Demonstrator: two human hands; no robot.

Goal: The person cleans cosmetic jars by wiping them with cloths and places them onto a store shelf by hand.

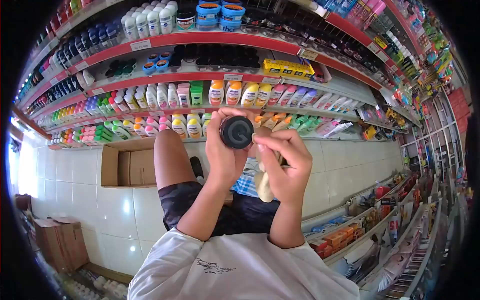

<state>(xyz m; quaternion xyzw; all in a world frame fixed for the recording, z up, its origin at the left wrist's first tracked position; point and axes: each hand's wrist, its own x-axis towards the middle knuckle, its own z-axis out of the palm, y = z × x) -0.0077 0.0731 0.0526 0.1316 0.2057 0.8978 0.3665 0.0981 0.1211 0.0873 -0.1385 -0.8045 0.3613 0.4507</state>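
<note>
My left hand (221, 156) is wrapped round a round black jar (236, 132), held up in front of me with its lid turned toward the camera. A pale curved mark shows on the lid. At the jar's right edge, my right hand (287, 162) is closed on a cream cloth (263, 187), which hangs below the fingers. Thumb and forefinger pinch close to the lid; whether they touch it I cannot tell. Behind the hands, a blue-and-white checked cloth (245, 183) shows near my lap, partly hidden.
Shelves with a red edge (170, 39) stand ahead, holding lotion bottles (216, 93), roll-on deodorants (165, 21) and dark jars (225, 57). An open cardboard box (141, 165) sits on the tiled floor at left, another carton (60, 243) farther back. Low racks with orange boxes (337, 240) line the right.
</note>
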